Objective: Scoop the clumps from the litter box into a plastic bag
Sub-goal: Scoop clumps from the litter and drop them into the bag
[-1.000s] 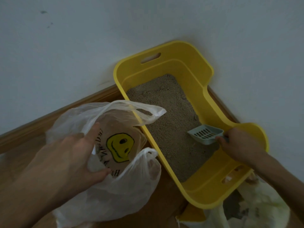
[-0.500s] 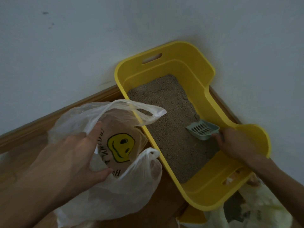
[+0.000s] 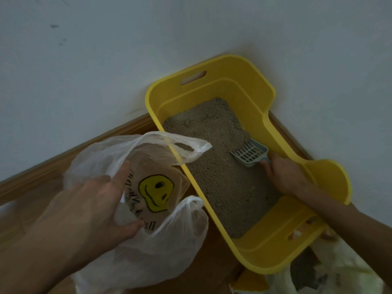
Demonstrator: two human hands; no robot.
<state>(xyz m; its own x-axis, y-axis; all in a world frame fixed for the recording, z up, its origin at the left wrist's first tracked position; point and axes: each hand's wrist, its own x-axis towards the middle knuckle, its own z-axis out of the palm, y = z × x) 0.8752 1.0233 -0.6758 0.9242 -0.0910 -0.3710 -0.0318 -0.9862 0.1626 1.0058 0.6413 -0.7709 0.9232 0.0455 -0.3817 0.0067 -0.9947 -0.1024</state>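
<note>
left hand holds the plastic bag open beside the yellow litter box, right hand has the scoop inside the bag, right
Not quite. In the head view the right hand holds the scoop inside the litter box, not in the plastic bag. The left hand does hold that bag beside the box.

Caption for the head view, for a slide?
Right hand holds the scoop in the litter box; left hand holds the bag open beside it.
</note>
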